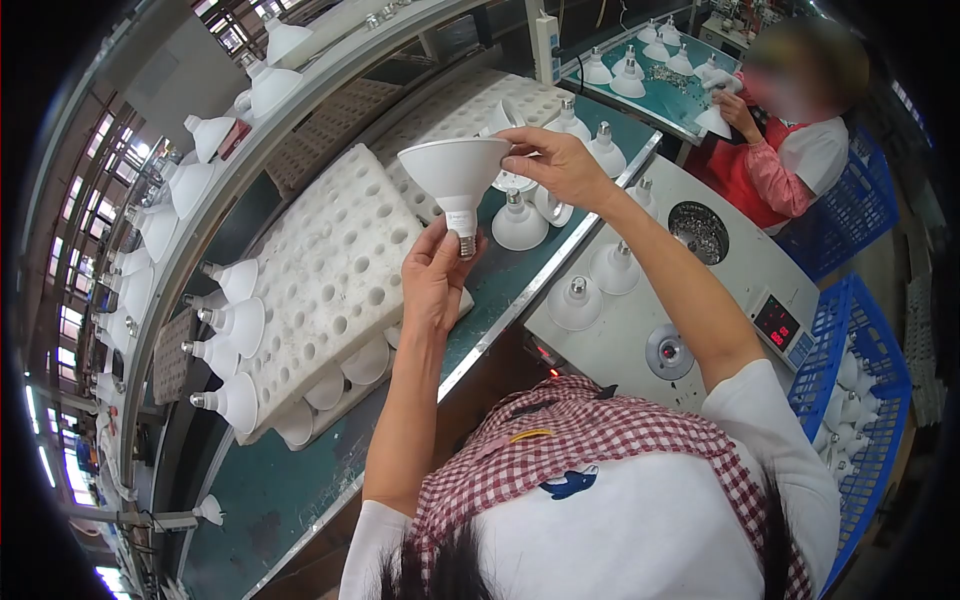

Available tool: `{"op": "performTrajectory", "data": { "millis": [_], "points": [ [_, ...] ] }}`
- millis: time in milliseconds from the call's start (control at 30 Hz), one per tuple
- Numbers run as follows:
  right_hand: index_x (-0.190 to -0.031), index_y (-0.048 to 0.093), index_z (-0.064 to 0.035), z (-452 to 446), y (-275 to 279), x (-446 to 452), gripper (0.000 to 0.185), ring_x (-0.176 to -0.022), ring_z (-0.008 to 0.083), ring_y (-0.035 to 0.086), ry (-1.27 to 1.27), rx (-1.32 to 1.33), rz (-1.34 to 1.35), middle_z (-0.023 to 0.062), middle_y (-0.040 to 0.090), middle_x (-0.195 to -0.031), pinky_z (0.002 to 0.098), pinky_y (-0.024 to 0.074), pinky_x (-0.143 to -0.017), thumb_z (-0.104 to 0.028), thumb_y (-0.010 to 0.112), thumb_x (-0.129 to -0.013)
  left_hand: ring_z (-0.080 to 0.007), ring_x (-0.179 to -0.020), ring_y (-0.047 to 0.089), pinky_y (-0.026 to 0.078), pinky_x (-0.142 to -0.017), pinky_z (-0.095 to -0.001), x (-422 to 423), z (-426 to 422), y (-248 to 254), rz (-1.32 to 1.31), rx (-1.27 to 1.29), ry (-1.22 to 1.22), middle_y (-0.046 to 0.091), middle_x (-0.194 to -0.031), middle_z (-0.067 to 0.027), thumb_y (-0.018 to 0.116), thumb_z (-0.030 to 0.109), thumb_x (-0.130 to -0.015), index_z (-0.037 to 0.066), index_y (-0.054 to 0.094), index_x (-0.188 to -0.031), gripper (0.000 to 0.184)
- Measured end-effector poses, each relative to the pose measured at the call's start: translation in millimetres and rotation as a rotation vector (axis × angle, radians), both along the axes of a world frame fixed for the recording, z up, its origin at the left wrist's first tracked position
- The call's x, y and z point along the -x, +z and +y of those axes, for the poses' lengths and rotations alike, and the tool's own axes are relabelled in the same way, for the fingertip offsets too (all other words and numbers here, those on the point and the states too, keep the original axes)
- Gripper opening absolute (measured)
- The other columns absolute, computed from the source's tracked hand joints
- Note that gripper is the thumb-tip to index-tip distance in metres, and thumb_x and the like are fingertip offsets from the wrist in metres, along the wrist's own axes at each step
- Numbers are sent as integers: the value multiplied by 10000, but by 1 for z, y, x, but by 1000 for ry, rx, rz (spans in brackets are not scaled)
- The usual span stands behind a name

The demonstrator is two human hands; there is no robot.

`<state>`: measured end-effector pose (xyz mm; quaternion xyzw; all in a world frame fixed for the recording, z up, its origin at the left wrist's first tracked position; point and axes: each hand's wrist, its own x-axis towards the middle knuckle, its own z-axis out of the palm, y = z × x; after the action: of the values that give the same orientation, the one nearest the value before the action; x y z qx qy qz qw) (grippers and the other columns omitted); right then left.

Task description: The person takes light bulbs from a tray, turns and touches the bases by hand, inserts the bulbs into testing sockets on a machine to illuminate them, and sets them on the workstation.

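A white cone-shaped lamp (pixel 455 180) is held upright over the bench, wide face up and metal screw base down. My left hand (pixel 436 272) is closed round its narrow neck near the base. The fingers of my right hand (pixel 550 165) pinch its rim at the right side. Just below my right hand, more white lamps (pixel 520 222) stand on the green bench with their screw bases up. A white foam block with rows of holes (pixel 330 250) lies left of my left hand, with lamps under and beside it.
A grey machine (pixel 640 330) with a red display and a round bowl of small metal parts stands at the right. Beyond it a co-worker in red (pixel 765 165) handles a lamp at another table. Blue baskets (pixel 850 290) are at the far right; lamps line a curved rack (pixel 150 265) at left.
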<state>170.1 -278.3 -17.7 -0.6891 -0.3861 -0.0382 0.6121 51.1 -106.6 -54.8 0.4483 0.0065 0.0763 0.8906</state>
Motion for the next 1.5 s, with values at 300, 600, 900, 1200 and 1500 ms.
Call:
{"op": "performTrajectory", "data": {
  "millis": [300, 600, 900, 1200, 1500],
  "points": [
    [-1039, 575, -56, 2, 0, -1, 280, -733, 97, 568, -1, -1, -8, 46, 612, -833, 222, 458, -692, -132, 600, -770, -250, -905, 563, 489, -827, -379, 0, 0, 0, 4, 13, -3, 542, -999, -168, 519, 67, -830, -76, 443, -1111, 325],
    [-1062, 550, -22, 1, 2, 1, 289, -804, 103, 558, 10, 34, 35, 55, 600, -902, 222, 453, -728, -103, 577, -786, -245, -894, 563, 492, -822, -378, 2, 0, 1, 12, -1, 8, 540, -993, -166, 523, 71, -830, -74, 447, -1106, 322],
    [-1054, 561, -34, 1, -2, -2, 292, -774, 115, 575, -7, 4, 5, 65, 616, -886, 232, 455, -715, -129, 588, -779, -243, -893, 561, 488, -829, -378, 3, 0, 2, 20, -3, 11, 536, -995, -165, 528, 65, -824, -69, 441, -1108, 326],
    [-1048, 562, -26, 3, 0, -1, 287, -790, 114, 570, 16, -5, 7, 63, 614, -891, 231, 451, -725, -124, 587, -780, -243, -901, 558, 485, -835, -379, 5, 1, 3, 22, -9, 11, 532, -1002, -162, 532, 59, -820, -67, 433, -1112, 333],
    [-1044, 566, -30, 5, 1, 1, 290, -743, 100, 563, 6, 2, 23, 51, 610, -825, 224, 452, -706, -135, 593, -776, -246, -907, 556, 486, -832, -383, 7, 2, 2, 15, -16, 16, 528, -1005, -165, 532, 58, -820, -74, 417, -1121, 349]
  ]
}}
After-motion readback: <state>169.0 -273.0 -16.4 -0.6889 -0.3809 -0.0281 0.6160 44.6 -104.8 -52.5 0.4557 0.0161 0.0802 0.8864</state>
